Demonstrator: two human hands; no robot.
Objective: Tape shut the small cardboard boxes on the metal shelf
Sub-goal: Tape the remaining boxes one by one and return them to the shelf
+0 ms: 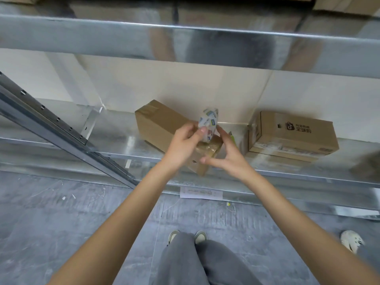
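Standing at a metal shelf (115, 140), 2 bare arms reaching in. Long cardboard box (162, 126) lying at an angle on the shelf, near end poking past the front edge, shiny tape already across that end. Left hand (183, 145) pinching a tape roll (208, 125) held up on edge just above the box's near end, thumb on the printed wrap. Right hand (228, 157) half open, fingers spread, thumb tip at the box's near corner, fingertips by the roll; can't tell if actually gripping anything. Second box (292, 132) with a black logo further right on the same shelf, well apart from the first. Something small and yellow-green (232, 136) between them, too hidden to name. Paper label (201, 192) on the shelf's front edge.
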